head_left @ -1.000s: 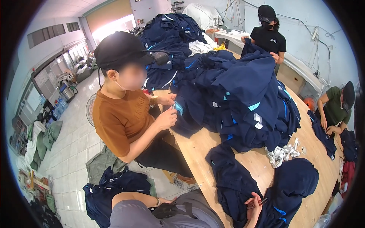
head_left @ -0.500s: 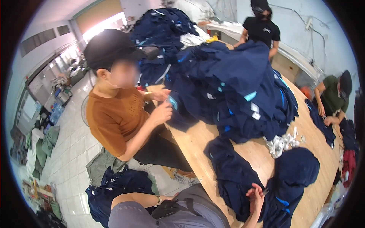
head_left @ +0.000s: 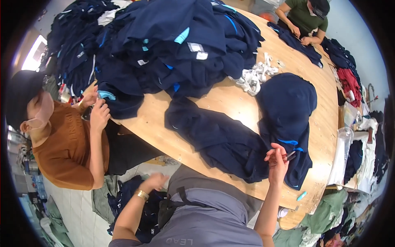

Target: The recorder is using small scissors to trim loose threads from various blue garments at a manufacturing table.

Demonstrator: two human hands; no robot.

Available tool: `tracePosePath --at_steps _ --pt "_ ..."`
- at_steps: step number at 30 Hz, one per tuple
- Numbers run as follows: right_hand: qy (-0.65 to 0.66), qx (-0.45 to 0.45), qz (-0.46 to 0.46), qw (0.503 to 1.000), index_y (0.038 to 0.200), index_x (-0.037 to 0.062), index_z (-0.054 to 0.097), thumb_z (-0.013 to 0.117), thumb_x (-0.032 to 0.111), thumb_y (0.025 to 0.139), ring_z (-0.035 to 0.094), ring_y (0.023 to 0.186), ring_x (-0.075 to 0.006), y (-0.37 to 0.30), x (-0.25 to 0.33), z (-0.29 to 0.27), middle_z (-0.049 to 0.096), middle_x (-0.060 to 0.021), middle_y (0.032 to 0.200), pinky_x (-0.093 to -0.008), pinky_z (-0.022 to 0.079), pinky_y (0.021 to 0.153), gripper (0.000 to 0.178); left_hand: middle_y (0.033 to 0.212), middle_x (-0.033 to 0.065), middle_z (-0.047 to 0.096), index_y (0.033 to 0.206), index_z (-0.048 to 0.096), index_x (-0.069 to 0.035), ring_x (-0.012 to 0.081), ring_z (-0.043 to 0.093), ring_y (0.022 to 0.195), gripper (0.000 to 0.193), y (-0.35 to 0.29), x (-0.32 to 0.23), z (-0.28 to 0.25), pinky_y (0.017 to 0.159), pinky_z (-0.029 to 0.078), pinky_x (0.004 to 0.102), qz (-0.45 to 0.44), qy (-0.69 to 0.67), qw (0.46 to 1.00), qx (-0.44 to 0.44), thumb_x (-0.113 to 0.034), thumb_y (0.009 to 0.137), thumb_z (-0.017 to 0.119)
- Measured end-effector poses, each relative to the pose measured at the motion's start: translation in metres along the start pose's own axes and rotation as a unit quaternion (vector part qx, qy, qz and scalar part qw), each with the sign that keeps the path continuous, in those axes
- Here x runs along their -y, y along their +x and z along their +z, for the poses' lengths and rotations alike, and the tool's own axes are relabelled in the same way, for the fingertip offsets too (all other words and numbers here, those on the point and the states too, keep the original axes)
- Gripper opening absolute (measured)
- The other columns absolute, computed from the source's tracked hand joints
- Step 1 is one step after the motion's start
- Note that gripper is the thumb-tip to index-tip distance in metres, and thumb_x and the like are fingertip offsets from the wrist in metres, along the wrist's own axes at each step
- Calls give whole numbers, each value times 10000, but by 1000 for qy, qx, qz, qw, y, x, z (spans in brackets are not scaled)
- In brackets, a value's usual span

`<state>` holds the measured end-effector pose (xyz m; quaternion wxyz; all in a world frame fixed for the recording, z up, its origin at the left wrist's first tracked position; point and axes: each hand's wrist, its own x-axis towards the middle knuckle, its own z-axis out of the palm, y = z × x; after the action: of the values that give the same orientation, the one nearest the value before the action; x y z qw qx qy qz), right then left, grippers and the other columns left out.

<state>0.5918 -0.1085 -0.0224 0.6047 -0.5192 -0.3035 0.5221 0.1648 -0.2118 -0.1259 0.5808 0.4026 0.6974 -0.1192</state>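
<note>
My right hand [head_left: 278, 162] is closed on small metal thread snips [head_left: 291, 156], blades pointing right. It hovers over the near end of a navy garment [head_left: 222, 142] spread across the table. Just beyond the snips lies another navy garment [head_left: 286, 99], bunched up, with bright blue strips at its lower part. My left hand [head_left: 155, 181], a gold-coloured band at its wrist, is off the table edge in front of my waist. Its fingers are blurred, and nothing can be made out in them.
A large heap of navy garments [head_left: 173, 45] covers the far table [head_left: 160, 117]. White scraps [head_left: 252, 78] lie beside it; a turquoise pen-like item [head_left: 302, 195] is near the right edge. Co-workers in brown [head_left: 70, 144] and green [head_left: 302, 18] handle navy garments. Clothes [head_left: 138, 206] pile below left.
My view has swung down and to the right. My left hand has lifted away from my lap. The right hand still has the snips over the garments.
</note>
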Motion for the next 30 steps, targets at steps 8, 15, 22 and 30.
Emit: tracePosePath --at_steps 8,15,22,30 --pt "-165 -28 16 986 866 10 624 550 183 895 373 447 -35 -11 -26 23 432 46 535 -211 334 427 190 904 88 607 1018 565 -24 163 608 794 390 -57 -188 -4 637 503 269 272 -414 848 189 -380 943 424" --pt "-581 -14 -68 811 682 -7 581 660 397 758 608 636 -387 18 -59 88 612 -214 664 -428 490 553 418 974 65 586 1055 534 -66 178 570 887 333 -2 -228 58 741 460 312 166 -648 719 186 -364 919 474" --pt "-245 39 -80 965 689 10 554 623 225 835 548 492 -178 16 -75 64 575 -43 567 -313 435 487 269 1033 82 603 1103 541 -46 184 586 931 384 -7 -221 48 738 488 297 140 -661 688 264 -366 889 532" --pt "-88 63 34 994 751 29 595 638 148 842 404 513 -5 -37 -6 64 518 55 592 -176 294 462 156 994 39 615 992 595 -74 107 570 857 322 -35 -260 48 682 464 216 213 -593 707 320 -368 861 591"
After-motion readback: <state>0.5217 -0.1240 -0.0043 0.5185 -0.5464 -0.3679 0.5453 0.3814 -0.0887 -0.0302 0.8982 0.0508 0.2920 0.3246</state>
